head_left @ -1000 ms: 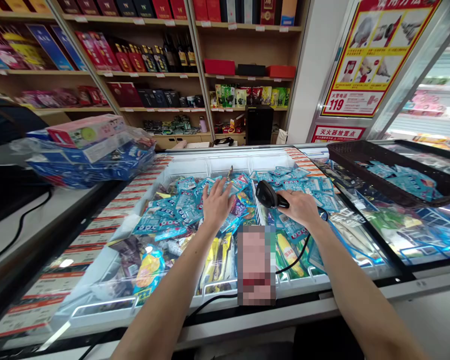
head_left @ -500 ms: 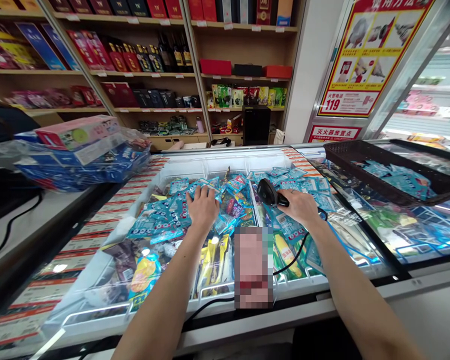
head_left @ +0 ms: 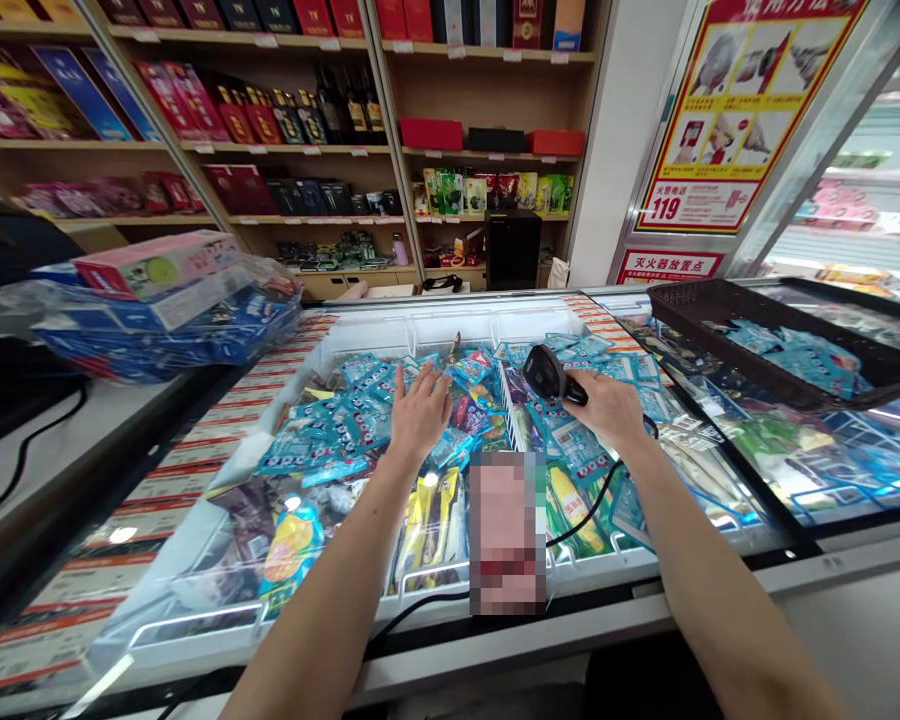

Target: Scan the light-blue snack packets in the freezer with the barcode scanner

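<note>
The right hand [head_left: 607,408], right of centre, grips a black handheld scanner [head_left: 547,374] by its handle. The scanner's long axis slants gently down to the right: its broad head points toward the left and slightly up the frame, and its handle runs into the fist. The left hand [head_left: 420,415], near the centre, holds nothing; its fingers are extended toward the top of the frame, palm down over blue packets [head_left: 322,430]. Whether it touches them, I cannot tell.

Between the hands, a white wire divider [head_left: 513,415] runs up the frame. Below it, at lower centre, stands a pixelated pink item [head_left: 504,520], with a black cable [head_left: 596,508] looping beside it. Yellow packets [head_left: 444,515] lie just left of that. At right, a brown basket [head_left: 679,300] holds more blue packets; at left sit plastic-wrapped boxes [head_left: 172,310]. Stocked shelves [head_left: 285,148] fill the upper left.
</note>
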A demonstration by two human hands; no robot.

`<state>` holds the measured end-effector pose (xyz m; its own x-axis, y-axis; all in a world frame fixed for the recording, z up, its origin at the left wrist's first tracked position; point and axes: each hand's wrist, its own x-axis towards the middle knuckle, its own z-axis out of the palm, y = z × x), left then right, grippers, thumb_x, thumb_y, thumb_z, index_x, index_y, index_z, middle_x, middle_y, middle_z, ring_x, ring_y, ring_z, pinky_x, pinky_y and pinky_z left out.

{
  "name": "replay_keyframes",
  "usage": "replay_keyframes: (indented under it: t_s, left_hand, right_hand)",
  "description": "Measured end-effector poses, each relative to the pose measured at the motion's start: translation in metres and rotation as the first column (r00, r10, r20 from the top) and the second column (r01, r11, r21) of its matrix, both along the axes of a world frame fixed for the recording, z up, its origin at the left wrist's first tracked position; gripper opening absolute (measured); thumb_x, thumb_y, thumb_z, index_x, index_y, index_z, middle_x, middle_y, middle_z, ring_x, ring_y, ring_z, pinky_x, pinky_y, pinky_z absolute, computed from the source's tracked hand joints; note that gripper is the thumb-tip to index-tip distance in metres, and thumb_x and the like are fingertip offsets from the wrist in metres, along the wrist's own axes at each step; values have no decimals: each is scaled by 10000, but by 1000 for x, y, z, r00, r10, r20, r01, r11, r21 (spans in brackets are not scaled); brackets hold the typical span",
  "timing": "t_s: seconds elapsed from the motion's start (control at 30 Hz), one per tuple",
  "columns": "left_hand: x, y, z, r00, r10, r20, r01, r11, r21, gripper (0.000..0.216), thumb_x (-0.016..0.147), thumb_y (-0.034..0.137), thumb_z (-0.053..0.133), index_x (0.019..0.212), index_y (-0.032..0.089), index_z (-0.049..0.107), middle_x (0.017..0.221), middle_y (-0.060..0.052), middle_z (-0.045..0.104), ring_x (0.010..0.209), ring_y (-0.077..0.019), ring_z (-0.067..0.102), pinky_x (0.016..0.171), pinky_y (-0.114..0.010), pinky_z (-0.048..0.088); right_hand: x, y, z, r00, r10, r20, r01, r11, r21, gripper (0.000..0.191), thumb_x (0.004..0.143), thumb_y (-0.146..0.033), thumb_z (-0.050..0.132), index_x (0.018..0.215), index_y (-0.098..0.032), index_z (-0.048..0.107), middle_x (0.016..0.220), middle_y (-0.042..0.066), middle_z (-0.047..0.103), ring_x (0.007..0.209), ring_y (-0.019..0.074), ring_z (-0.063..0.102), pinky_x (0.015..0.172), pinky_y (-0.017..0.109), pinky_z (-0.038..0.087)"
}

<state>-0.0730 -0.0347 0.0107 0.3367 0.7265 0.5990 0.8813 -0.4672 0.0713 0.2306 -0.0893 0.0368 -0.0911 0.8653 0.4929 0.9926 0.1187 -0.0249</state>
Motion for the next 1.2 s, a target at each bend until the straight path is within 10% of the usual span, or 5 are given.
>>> replay_keyframes:
  t_s: [0.83, 1.2]
  left_hand:
    - [47, 35, -7, 968, -154, 199, 200, 950, -241, 393, 895, 428, 406, 1193, 221, 557, 1206, -89, 591, 1082, -231, 567, 907, -373, 450]
    - [107, 112, -9, 959, -110, 259, 208, 897, -389, 585, 919, 531, 232, 1407, 223, 331, 1469, -111, 345, 1377, -270, 270, 1082, -502, 256]
  right_hand:
    - [18, 2, 6, 993, -101, -67, 104, 994, 42, 405, 820, -451, 528, 1179, -269, 576, 913, 44, 686, 818, 218, 619, 592, 268, 357]
    - [16, 10, 1, 996, -91, -19, 92, 996, 20, 409, 832, -460, 514, 1195, -280, 570, 983, 45, 687, 813, 204, 624, 616, 265, 376]
